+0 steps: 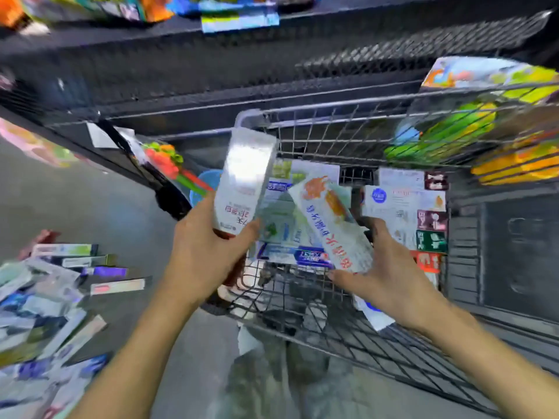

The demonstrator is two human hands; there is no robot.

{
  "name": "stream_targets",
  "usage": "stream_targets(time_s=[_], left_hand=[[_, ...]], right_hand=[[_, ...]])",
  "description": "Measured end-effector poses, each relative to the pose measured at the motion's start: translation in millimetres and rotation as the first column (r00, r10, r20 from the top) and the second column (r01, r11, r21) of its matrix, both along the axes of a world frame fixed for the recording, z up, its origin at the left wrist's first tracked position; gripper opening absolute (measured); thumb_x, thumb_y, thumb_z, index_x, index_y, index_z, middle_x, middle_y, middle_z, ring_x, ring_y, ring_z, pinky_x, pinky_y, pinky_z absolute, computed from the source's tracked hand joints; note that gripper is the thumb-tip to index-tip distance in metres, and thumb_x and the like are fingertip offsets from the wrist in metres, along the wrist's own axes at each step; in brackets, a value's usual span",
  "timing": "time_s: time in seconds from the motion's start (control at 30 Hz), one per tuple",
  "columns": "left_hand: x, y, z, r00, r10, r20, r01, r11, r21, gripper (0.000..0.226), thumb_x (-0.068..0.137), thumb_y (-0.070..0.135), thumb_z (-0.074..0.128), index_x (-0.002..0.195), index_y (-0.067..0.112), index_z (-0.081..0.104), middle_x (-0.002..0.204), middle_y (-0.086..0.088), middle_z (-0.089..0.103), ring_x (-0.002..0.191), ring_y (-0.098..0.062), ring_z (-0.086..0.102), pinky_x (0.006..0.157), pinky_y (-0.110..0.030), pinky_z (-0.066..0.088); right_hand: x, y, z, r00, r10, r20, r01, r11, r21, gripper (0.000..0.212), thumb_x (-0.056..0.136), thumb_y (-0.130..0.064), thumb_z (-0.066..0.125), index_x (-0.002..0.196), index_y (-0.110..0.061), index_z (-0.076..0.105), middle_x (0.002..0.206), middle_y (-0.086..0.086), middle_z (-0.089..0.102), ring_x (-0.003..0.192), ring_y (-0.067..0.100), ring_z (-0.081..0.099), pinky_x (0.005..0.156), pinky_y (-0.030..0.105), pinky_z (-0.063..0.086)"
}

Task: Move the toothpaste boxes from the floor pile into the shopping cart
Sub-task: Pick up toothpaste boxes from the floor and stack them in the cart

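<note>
My left hand [208, 249] grips the lower end of a silvery white toothpaste box [245, 179], held upright over the near left corner of the wire shopping cart [332, 131]. My right hand [384, 273] holds a white box with orange print [332, 225], tilted inside the cart. Several toothpaste boxes [402, 207] lie flat on the cart's bottom. The floor pile of boxes [51, 294] spreads out at the lower left.
Dark store shelves [211, 71] with colourful packets run behind and to the left of the cart. Bright green and yellow bags [472, 125] fill a wire basket at the right. Grey floor [99, 207] lies between pile and cart.
</note>
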State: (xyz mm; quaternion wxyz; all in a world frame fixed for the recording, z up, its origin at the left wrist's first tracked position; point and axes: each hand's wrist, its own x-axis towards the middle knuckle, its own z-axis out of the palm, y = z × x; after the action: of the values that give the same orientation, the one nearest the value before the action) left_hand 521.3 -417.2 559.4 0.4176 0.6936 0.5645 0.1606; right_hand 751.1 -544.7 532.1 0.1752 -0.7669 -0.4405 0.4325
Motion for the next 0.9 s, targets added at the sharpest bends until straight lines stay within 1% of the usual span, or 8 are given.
stream_targets(time_s=[0.07, 0.17, 0.27, 0.33, 0.47, 0.67, 0.8, 0.9], left_hand=[[-6.8, 3.5, -16.9, 0.999, 0.023, -0.027, -0.022, 0.999, 0.04, 0.02, 0.077, 0.052, 0.069, 0.09, 0.054, 0.055, 0.09, 0.028, 0.069, 0.089, 0.001, 0.063, 0.072, -0.017, 0.048], [-17.6, 4.9, -41.4, 0.997, 0.019, -0.07, -0.013, 0.995, 0.097, 0.029, 0.074, 0.055, 0.063, 0.1, 0.049, 0.051, 0.106, 0.005, 0.066, 0.1, -0.019, 0.059, 0.077, -0.025, 0.045], [-26.9, 4.1, -55.5, 0.996, -0.009, -0.088, 0.015, 0.998, 0.059, 0.049, 0.076, 0.047, 0.066, 0.124, 0.043, 0.054, 0.11, 0.01, 0.069, 0.097, -0.004, 0.063, 0.075, -0.008, 0.043], [-32.4, 4.1, -59.1, 0.995, 0.012, -0.096, -0.01, 1.0, 0.027, 0.045, 0.076, 0.048, 0.067, 0.12, 0.043, 0.058, 0.094, 0.015, 0.073, 0.084, 0.004, 0.065, 0.069, -0.01, 0.045], [-37.6, 7.7, -64.1, 0.995, 0.041, -0.088, -0.041, 0.999, 0.001, 0.031, 0.079, 0.048, 0.072, 0.106, 0.043, 0.057, 0.083, 0.041, 0.065, 0.074, 0.012, 0.062, 0.059, -0.006, 0.04], [-37.7, 10.1, -65.6, 0.996, 0.025, -0.086, -0.025, 1.0, -0.006, 0.034, 0.081, 0.048, 0.073, 0.108, 0.034, 0.058, 0.083, 0.031, 0.067, 0.071, 0.007, 0.063, 0.056, -0.007, 0.042], [-37.9, 9.3, -67.0, 0.996, 0.037, -0.08, -0.038, 0.999, -0.016, 0.03, 0.087, 0.038, 0.072, 0.112, 0.03, 0.06, 0.08, 0.025, 0.067, 0.073, 0.01, 0.063, 0.057, -0.004, 0.041], [-35.9, 9.2, -67.0, 0.996, 0.043, -0.073, -0.045, 0.999, -0.012, 0.032, 0.086, 0.037, 0.073, 0.115, 0.032, 0.061, 0.086, 0.028, 0.065, 0.074, 0.013, 0.061, 0.06, -0.002, 0.041]], right_hand=[[-5.2, 8.0, -30.3, 0.987, 0.147, 0.07, -0.144, 0.988, -0.052, 0.079, 0.073, -0.042, 0.082, 0.135, -0.024, 0.037, 0.113, -0.002, 0.06, 0.097, 0.02, 0.062, 0.074, 0.035, 0.049], [-14.4, 11.0, -79.1, 0.91, 0.387, 0.15, -0.386, 0.922, -0.039, 0.087, 0.069, -0.057, 0.068, 0.142, -0.018, 0.042, 0.128, 0.008, 0.054, 0.111, 0.031, 0.059, 0.084, 0.037, 0.05], [-26.3, 8.3, -125.5, 0.796, 0.576, 0.187, -0.584, 0.812, -0.019, 0.083, 0.07, -0.056, 0.055, 0.138, -0.009, 0.049, 0.125, 0.011, 0.052, 0.105, 0.035, 0.062, 0.08, 0.042, 0.056], [-36.4, 5.4, -150.2, 0.729, 0.655, 0.2, -0.667, 0.745, -0.006, 0.073, 0.071, -0.049, 0.056, 0.129, -0.004, 0.055, 0.116, 0.016, 0.056, 0.094, 0.038, 0.064, 0.072, 0.042, 0.058], [-52.3, 8.9, -185.0, 0.649, 0.72, 0.245, -0.733, 0.678, -0.054, 0.064, 0.07, -0.035, 0.072, 0.122, 0.0, 0.061, 0.108, 0.019, 0.062, 0.092, 0.038, 0.063, 0.074, 0.039, 0.056], [-54.5, 6.7, -212.3, 0.617, 0.73, 0.296, -0.741, 0.665, -0.095, 0.076, 0.079, -0.038, 0.077, 0.139, -0.001, 0.049, 0.13, 0.021, 0.052, 0.117, 0.04, 0.051, 0.099, 0.047, 0.049], [-59.6, 6.9, -215.7, 0.574, 0.735, 0.36, -0.746, 0.651, -0.139, 0.078, 0.068, -0.038, 0.088, 0.128, 0.001, 0.057, 0.113, 0.022, 0.059, 0.101, 0.04, 0.057, 0.088, 0.048, 0.055], [-63.5, 7.3, -213.4, 0.581, 0.726, 0.368, -0.749, 0.654, -0.107, 0.075, 0.077, -0.038, 0.081, 0.137, -0.007, 0.05, 0.118, 0.016, 0.056, 0.106, 0.034, 0.053, 0.093, 0.042, 0.048]])
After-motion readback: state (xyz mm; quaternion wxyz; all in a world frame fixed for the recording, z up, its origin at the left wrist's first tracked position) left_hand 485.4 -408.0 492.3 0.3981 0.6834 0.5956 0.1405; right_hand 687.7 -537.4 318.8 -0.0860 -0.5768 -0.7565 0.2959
